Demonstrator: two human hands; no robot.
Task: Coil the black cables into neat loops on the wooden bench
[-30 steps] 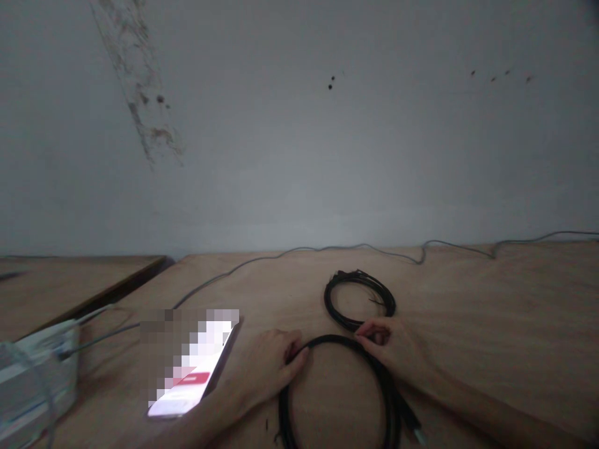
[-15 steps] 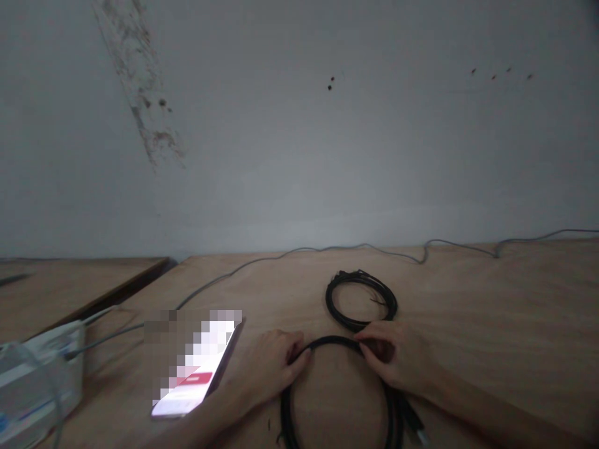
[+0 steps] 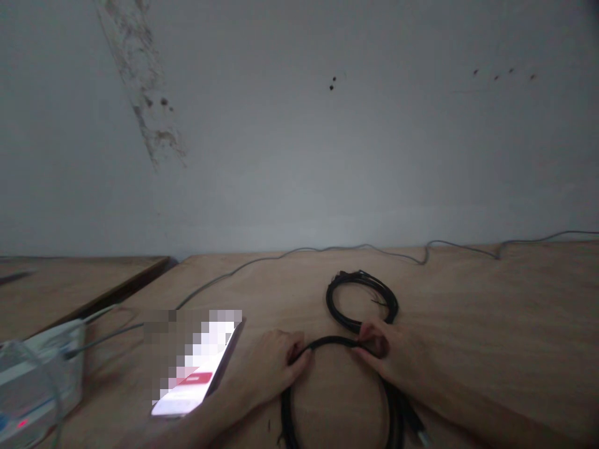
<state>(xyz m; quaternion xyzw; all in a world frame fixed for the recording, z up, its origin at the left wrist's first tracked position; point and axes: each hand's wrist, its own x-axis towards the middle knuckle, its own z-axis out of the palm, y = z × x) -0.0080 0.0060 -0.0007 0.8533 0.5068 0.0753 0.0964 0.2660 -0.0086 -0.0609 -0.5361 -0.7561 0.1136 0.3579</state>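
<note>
Got 2 hands on it here: my left hand [image 3: 269, 368] and right hand [image 3: 393, 352] are both pinched shut on the black cable loop [image 3: 331, 341], lying on the plywood table [image 3: 491, 324] just below a 2nd coil [image 3: 361, 275].

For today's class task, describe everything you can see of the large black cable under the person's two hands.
The black cable is thin and round, with a smooth rubbery look. It lies in a large open loop on the wooden table, its lower part running out of view. The left hand holds its upper left, and the right hand pinches its upper right, beside a smaller coil. A blurred plug seems to end it at lower right.
</note>
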